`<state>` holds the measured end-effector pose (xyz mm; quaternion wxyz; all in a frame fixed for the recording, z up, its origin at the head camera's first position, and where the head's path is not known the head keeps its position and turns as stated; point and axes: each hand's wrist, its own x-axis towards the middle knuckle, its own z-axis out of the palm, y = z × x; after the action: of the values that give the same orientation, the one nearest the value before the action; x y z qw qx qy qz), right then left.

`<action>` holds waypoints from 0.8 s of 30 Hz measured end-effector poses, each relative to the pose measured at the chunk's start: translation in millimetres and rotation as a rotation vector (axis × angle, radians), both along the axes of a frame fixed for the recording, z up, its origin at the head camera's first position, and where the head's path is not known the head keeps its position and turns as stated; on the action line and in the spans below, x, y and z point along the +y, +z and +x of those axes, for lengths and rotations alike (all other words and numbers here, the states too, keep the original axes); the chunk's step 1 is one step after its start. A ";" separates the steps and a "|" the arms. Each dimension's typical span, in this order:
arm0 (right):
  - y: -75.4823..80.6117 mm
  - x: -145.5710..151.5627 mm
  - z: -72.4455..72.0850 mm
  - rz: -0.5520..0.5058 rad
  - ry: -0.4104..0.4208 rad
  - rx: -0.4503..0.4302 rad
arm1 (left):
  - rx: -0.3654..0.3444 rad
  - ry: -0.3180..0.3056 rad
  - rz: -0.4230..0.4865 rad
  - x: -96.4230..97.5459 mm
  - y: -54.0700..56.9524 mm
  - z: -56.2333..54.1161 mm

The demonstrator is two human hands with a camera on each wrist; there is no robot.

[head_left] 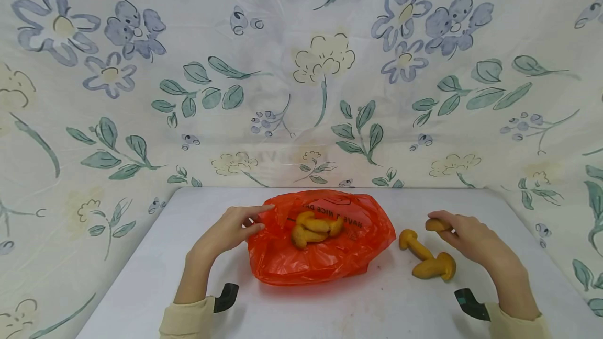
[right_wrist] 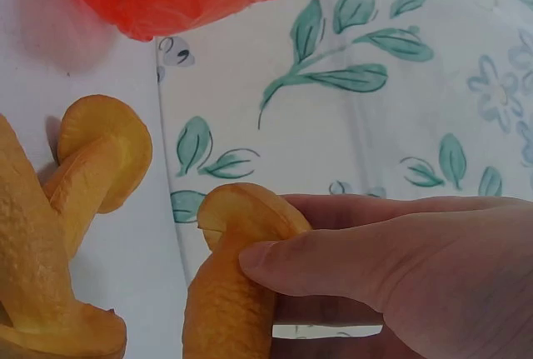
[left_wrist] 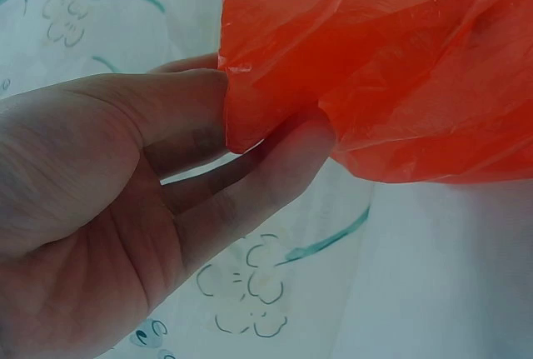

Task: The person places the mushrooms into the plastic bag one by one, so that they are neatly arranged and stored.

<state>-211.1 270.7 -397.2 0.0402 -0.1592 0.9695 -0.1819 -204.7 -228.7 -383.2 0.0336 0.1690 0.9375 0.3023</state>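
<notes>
red plastic bag [head_left: 308, 268] lies near the middle of the worktop [head_left: 330, 310], toward the far edge, its mouth spread. yellow mushrooms [head_left: 316, 225] inside, two visible, heaped together. two more loose between the bag and the right edge: farther mushroom [head_left: 418, 248] close by the bag's right end, nearer mushroom [head_left: 430, 269] just beside it, on the near side.

risks, as judged: the film looks thin and limp. if the left side lost its support, the mouth could sag over the heap. a hard tug there could drag the whole bag leftward or tip the contents. the loose pair lies close together; a low wrist or sleeve could nudge one and set it rolling. the held piece has a smooth-looking cap; too light a grip near the cap and it could slip out.

left hand [head_left: 232, 228]: partly open, digits somewhat apart at the bag's left rim, touching film. plastic covers some fingertips, so cannot tell whether they pinch.

right hand [head_left: 472, 235]: closed narrow round the held mushroom [right_wrist: 226, 301], thumb where cap meets stem, fingers behind. hand is right of the loose pair, apart from the bag.
</notes>
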 end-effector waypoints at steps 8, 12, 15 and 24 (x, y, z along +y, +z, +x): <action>6.0 -4.2 4.5 0.006 0.014 0.023 | -0.004 0.002 0.004 -0.4 -0.3 -0.3; 8.6 -6.2 6.3 0.014 0.025 0.035 | -0.008 0.004 0.007 -0.7 -0.3 -0.4; 10.6 -8.6 8.1 0.020 0.023 0.043 | -0.007 0.003 0.008 -1.2 -0.1 -0.4; 14.2 -18.1 11.2 0.020 0.006 0.034 | 0.003 -0.005 0.009 -1.4 0.3 0.4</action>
<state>-199.9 252.6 -383.1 0.0257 -0.1649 0.9714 -0.1691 -204.3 -230.1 -382.9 0.0322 0.1719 0.9358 0.3062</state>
